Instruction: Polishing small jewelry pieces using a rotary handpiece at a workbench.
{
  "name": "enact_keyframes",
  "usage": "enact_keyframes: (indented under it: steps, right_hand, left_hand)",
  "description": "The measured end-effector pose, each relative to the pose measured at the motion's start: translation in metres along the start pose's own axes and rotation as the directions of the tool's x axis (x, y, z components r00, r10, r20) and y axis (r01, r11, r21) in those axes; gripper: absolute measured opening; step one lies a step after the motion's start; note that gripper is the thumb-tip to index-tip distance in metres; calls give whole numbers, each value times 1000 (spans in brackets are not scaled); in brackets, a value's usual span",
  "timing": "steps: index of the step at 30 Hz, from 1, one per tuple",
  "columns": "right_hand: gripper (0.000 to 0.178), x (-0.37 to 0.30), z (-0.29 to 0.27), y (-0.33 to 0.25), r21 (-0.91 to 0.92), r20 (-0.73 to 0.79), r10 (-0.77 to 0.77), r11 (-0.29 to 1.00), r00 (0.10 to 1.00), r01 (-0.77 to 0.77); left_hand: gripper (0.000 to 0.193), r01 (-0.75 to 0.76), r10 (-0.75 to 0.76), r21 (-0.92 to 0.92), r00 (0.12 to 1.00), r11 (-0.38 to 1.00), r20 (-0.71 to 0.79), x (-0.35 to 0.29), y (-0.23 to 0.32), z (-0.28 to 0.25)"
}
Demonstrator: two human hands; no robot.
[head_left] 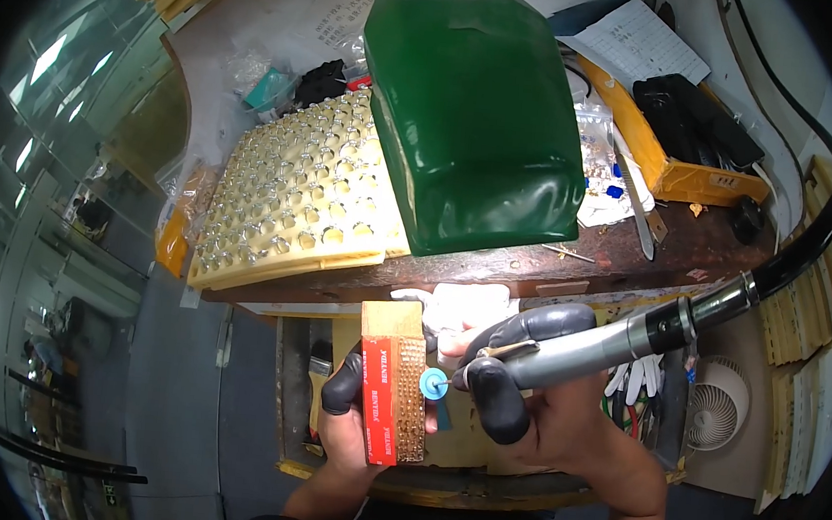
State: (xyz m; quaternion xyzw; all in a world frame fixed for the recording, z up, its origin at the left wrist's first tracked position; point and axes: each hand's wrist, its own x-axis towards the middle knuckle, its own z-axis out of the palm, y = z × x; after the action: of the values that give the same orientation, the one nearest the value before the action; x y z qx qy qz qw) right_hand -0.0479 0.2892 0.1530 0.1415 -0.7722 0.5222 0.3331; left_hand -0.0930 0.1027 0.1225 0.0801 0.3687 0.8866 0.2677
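Note:
My left hand (343,437) is closed around a wooden block (391,319) with red printed tape on its side. Rows of small brownish-gold beads or studs (412,397) cover the block's right-hand face. In my right hand (552,422), thumb and fingers grip a silver rotary handpiece (590,350), whose black cable runs off to the upper right. A light-blue disc (432,383) on its tip is at the studded face; whether it touches cannot be made out. Black covers sheathe my left thumb and some right fingers. White crumpled material (471,306) shows behind the right hand.
A large glossy green hood (476,118) overhangs the brown bench. To its left lies a cream board (290,187) with rows of shiny pieces. A yellow box (701,182), a knife-like blade (645,234) and bags lie right. Below are an open drawer (515,493) and a fan (717,406).

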Motion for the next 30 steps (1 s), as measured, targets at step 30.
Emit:
enact_keyframes:
  steps: [30]
  right_hand:
    - [12, -1, 1, 0, -13, 13, 56, 998, 998, -56]
  left_hand:
    - [62, -140, 173, 358, 983, 923, -60, -6, -2, 16]
